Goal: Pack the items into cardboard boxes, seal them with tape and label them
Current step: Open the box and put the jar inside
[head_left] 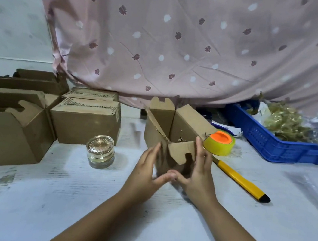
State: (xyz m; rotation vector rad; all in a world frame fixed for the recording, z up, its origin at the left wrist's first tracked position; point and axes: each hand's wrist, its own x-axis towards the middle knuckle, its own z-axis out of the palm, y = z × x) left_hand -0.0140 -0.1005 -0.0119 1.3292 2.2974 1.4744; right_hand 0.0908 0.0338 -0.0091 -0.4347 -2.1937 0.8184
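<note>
**Open box framed by both hands at mid-table**

The small cardboard box (174, 130) stands upright on the white table (57, 198), mouth facing up, turned so that one corner points toward the person. Its tabbed back flap stands straight up, the right flap leans out toward the tape roll (219, 143), and the notched near flap tips down and outward between the hands.

The left hand (146, 170) lies against the box's near-left side with its fingers nearly straight and pointing up. The right hand (198, 171) mirrors it on the near-right side, fingers extended, the fingertips beside the edge of the notched flap. The two thumbs meet below the flap – neither hand curls round anything; they only press on or touch the cardboard.

A glass jar (100, 151) with a gold lid stands upright left of the box, apart from it. The yellow tape roll lies flat just right of the box, its orange core facing up. A yellow pen-like tool (242, 181) lies behind the right hand, its long axis running diagonally – black tip toward the near right. Closed boxes (85, 124) sit at the left, and a blue crate (269, 145) at the far right.
</note>
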